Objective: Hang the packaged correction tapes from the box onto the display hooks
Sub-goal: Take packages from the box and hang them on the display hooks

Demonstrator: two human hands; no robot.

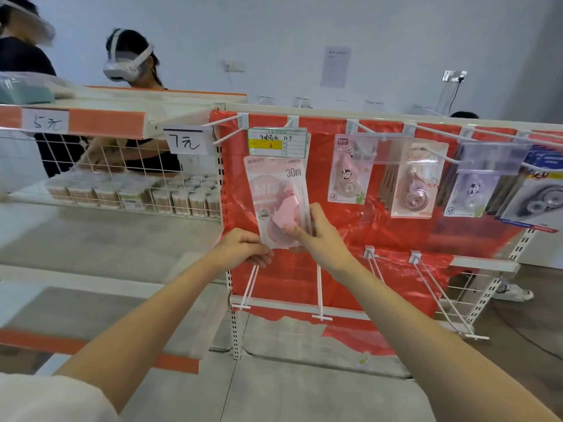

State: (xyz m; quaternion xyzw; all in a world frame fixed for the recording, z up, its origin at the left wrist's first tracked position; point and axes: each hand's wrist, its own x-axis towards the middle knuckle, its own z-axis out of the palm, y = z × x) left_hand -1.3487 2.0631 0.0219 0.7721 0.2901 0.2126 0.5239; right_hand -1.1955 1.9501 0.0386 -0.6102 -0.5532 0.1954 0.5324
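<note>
Pack rises above both hands' grip at its bottom edge.

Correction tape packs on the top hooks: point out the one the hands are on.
The pink pack marked 30m, leftmost in the row. Left hand and right hand grip its lower edge; the panda packs hang untouched.

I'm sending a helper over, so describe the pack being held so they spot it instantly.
On the red backing sheet, find the hook with the green and yellow label. Just below hangs the pink pack, gripped by both hands. Only it reads 30m.
</note>
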